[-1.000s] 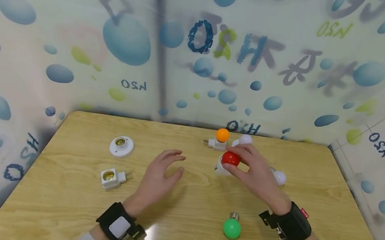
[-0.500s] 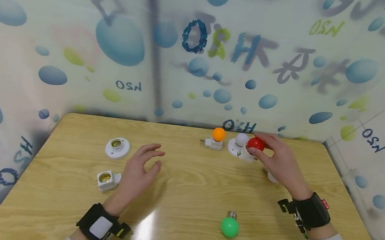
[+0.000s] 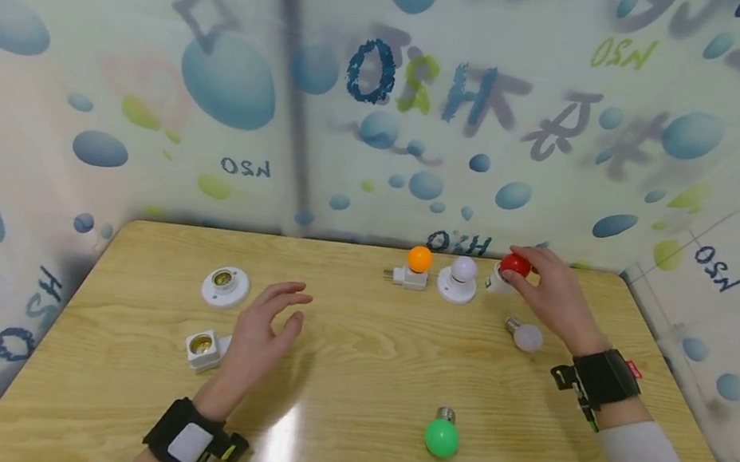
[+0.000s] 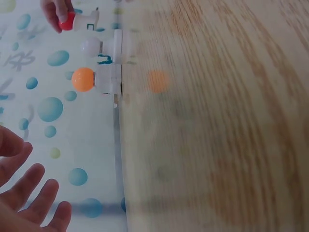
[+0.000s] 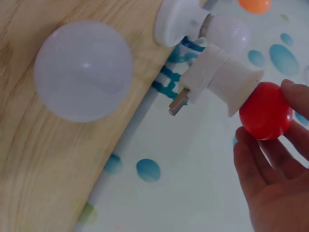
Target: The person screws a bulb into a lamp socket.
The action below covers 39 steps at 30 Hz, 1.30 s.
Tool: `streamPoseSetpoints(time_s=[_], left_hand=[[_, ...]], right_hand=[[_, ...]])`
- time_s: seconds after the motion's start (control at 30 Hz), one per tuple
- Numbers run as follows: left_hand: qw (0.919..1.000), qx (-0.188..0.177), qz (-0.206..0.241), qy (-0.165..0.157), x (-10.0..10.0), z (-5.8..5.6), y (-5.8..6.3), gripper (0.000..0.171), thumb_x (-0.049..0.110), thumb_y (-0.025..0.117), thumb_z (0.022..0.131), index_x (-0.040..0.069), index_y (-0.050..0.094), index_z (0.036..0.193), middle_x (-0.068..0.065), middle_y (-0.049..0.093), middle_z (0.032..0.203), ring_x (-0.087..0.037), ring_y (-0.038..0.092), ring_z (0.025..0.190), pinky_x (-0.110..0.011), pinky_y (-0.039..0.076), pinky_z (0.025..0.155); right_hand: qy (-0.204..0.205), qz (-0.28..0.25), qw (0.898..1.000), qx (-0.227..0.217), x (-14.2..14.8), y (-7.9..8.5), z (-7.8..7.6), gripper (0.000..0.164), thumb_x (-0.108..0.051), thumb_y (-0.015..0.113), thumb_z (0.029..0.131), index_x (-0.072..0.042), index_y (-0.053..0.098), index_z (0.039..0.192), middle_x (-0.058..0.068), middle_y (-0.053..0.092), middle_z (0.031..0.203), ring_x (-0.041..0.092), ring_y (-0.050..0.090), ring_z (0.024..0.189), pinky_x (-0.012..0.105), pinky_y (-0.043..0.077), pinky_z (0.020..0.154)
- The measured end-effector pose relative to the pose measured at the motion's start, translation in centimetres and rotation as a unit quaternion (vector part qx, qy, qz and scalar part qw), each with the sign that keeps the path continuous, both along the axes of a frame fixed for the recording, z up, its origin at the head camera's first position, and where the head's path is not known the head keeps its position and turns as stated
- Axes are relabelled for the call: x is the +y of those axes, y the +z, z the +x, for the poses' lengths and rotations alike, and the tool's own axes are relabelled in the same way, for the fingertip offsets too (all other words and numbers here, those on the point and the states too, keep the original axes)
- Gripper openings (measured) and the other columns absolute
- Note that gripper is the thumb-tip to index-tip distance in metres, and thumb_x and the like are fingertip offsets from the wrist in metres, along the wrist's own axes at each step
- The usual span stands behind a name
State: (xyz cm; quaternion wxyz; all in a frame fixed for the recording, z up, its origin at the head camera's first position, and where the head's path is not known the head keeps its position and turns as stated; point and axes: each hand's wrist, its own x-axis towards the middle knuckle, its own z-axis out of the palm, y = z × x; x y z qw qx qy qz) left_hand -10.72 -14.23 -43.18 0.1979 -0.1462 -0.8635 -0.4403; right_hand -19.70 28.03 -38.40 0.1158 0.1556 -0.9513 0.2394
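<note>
My right hand (image 3: 558, 300) pinches a red bulb (image 5: 266, 111) between thumb and fingers, near the table's back right. That bulb sits in a white plug-in lamp socket (image 5: 217, 77), whose metal prong shows in the right wrist view; in the left wrist view the pair hangs a little above the tabletop. Below that hand lies a loose white bulb (image 3: 527, 337). To its left stands a white bulb (image 3: 463, 268) in a round base. My left hand (image 3: 258, 339) hovers over the left half of the table, fingers relaxed, holding nothing, and partly covers a square plug-in socket (image 3: 202, 350).
An orange bulb (image 3: 419, 259) stands in a plug-in socket at the back edge. A green bulb (image 3: 442, 438) lies front centre. A round white lamp holder (image 3: 225, 286) without a bulb is at the left. A patterned curtain (image 3: 391, 145) rises directly behind the table (image 3: 363, 367).
My right hand has carried the red bulb and its socket right and back, past the white bulb in the round base. My left hand has shifted left. The loose white bulb now shows fully.
</note>
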Motion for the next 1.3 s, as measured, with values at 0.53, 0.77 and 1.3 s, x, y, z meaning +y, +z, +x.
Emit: streamPoseSetpoints(time_s=[0.53, 0.77, 1.3], left_hand=[[1.0000, 0.001, -0.003, 0.002, -0.1, 0.2, 0.0, 0.023, 0.004, 0.062, 0.087, 0.005, 0.071, 0.108, -0.007, 0.061, 0.124, -0.023, 0.055, 0.116, -0.044, 0.047, 0.085], [0.9999, -0.013, -0.001, 0.002, -0.2, 0.3, -0.2, 0.023, 0.003, 0.062, 0.087, 0.005, 0.071, 0.109, -0.008, 0.060, 0.125, -0.024, 0.054, 0.117, -0.045, 0.046, 0.088], [0.9983, -0.057, -0.009, -0.005, -1.3, 0.3, 0.7, 0.036, 0.013, 0.065, 0.087, 0.005, 0.065, 0.122, -0.006, 0.057, 0.132, -0.025, 0.051, 0.122, -0.046, 0.041, 0.097]], right_hand=[[-0.001, 0.036, 0.998, -0.056, 0.1, -2.5, -2.3, 0.048, -0.021, 0.068, 0.090, 0.003, 0.057, 0.129, 0.021, 0.057, 0.120, 0.036, 0.055, 0.103, 0.051, 0.048, 0.085], [-0.007, 0.041, 0.997, -0.067, 0.2, -3.4, -2.7, 0.048, -0.022, 0.067, 0.090, 0.003, 0.056, 0.130, 0.022, 0.056, 0.120, 0.036, 0.054, 0.102, 0.051, 0.048, 0.084], [-0.011, 0.036, 0.999, -0.019, 0.2, -2.2, -0.5, 0.050, -0.032, 0.062, 0.094, 0.001, 0.055, 0.131, 0.023, 0.049, 0.132, 0.041, 0.048, 0.116, 0.058, 0.042, 0.091]])
